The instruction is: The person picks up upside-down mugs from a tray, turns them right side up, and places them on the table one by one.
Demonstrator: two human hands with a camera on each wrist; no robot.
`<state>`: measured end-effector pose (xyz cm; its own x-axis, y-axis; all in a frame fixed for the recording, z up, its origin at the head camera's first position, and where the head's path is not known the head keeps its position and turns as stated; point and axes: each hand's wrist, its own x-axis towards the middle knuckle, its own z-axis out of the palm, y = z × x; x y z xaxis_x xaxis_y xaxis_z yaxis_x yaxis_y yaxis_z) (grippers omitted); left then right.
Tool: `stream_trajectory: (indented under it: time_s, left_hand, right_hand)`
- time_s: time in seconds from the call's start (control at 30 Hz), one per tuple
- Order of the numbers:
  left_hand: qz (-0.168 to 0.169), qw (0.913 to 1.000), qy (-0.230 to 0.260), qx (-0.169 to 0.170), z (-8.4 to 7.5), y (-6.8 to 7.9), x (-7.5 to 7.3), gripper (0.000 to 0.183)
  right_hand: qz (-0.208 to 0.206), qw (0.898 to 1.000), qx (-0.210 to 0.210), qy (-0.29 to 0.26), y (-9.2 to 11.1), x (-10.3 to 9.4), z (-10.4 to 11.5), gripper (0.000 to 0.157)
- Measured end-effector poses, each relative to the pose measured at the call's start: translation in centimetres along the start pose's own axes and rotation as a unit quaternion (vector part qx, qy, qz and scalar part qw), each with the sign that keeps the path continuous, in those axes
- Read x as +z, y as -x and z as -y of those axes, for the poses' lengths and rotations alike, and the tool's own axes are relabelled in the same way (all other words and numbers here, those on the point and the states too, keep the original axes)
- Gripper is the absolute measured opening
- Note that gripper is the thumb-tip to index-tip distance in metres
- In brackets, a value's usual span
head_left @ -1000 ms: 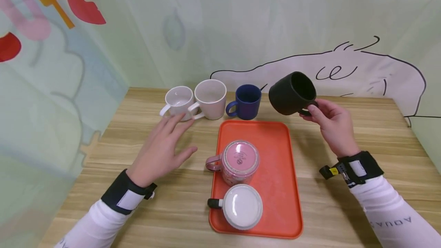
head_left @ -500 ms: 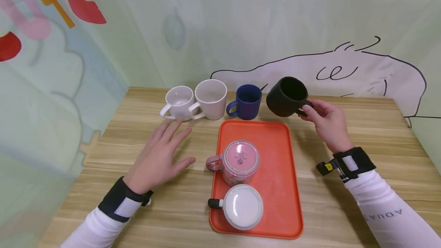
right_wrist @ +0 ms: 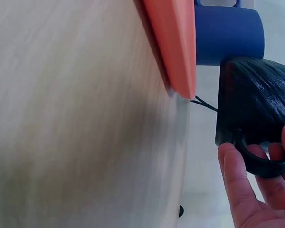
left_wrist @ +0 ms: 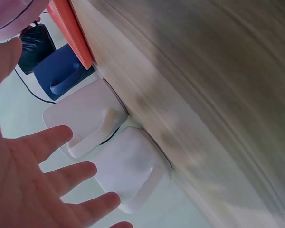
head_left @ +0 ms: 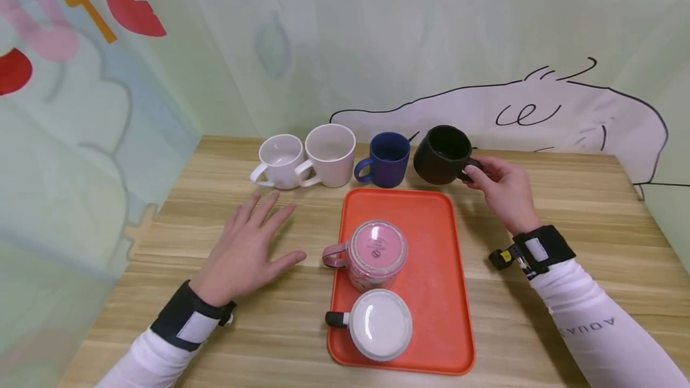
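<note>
My right hand (head_left: 507,190) pinches the handle of a black mug (head_left: 442,157), which stands nearly upright, mouth up, right of a blue mug (head_left: 389,160). Whether its base fully meets the table I cannot tell. In the right wrist view, fingers curl about the black handle (right_wrist: 266,166). My left hand (head_left: 242,253) is spread with fingers apart and holds nothing. Just beyond its fingertips are a small white cup (head_left: 281,163) and a taller white mug (head_left: 331,157), handles toward the left. The left wrist view shows the open palm (left_wrist: 19,185) facing these two.
An orange tray (head_left: 431,292) lies mid-table. On it sit an upside-down pink mug (head_left: 376,250) and an upside-down white mug (head_left: 380,325) with a black handle, both handles pointing left. A printed cloth backdrop (head_left: 377,35) rises behind the wooden table (head_left: 571,196).
The black mug has come down and left, turning from tilted to nearly upright beside the blue mug, with my right hand still on its handle. My left hand has drawn back slightly toward me.
</note>
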<state>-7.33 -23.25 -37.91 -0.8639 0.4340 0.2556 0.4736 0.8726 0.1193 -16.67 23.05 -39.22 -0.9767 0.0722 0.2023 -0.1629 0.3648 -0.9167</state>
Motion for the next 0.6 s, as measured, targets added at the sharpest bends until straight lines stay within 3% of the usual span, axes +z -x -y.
stream_trajectory:
  time_s: [0.6]
  left_hand:
    - [0.021,0.9996,0.007,-0.018,0.28,0.53,0.31,0.091]
  right_hand:
    - [0.019,0.999,0.018,0.035,-0.34,0.06,-0.94,0.038]
